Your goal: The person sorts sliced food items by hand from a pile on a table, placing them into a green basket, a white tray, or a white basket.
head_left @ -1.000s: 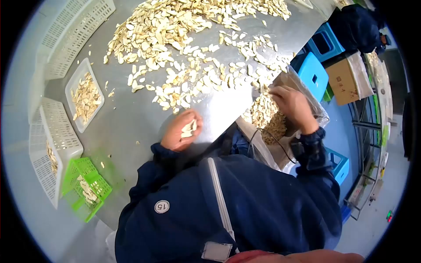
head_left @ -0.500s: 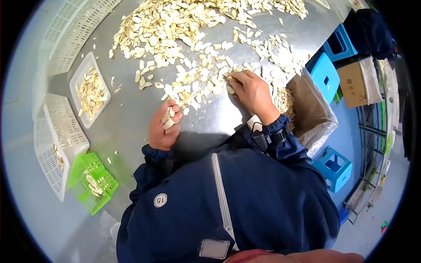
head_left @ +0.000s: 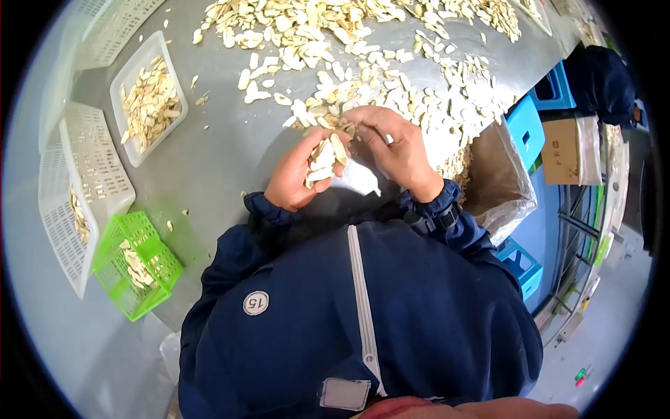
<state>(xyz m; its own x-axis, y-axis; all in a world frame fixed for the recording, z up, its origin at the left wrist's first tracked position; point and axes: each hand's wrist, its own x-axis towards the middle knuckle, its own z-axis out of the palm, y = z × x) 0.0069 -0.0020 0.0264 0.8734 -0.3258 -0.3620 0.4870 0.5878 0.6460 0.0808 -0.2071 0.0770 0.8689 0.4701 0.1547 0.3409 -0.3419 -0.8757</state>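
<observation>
Pale dried slices [head_left: 300, 31] lie heaped and scattered over the metal table [head_left: 223, 150]. My left hand [head_left: 296, 174] is curled round a bunch of slices [head_left: 324, 159], which show between its thumb and fingers. Close beside it on the right, my right hand [head_left: 399, 146] has its thumb and index finger bent together near the tips of my left fingers. Whatever the right fingertips hold there is too small to make out. More loose slices lie just beyond both hands.
A white tray [head_left: 179, 98] of slices is at the left, near white perforated baskets [head_left: 105, 157] and a green basket [head_left: 167, 262]. At the right are a lined box [head_left: 499, 178], blue stools [head_left: 525, 133], a cardboard box [head_left: 560, 150] and another person's dark sleeve [head_left: 606, 84].
My left hand has moved right and up to meet my right hand, and its bunch of slices looks larger. My right hand has turned inward. The whole view has shifted slightly.
</observation>
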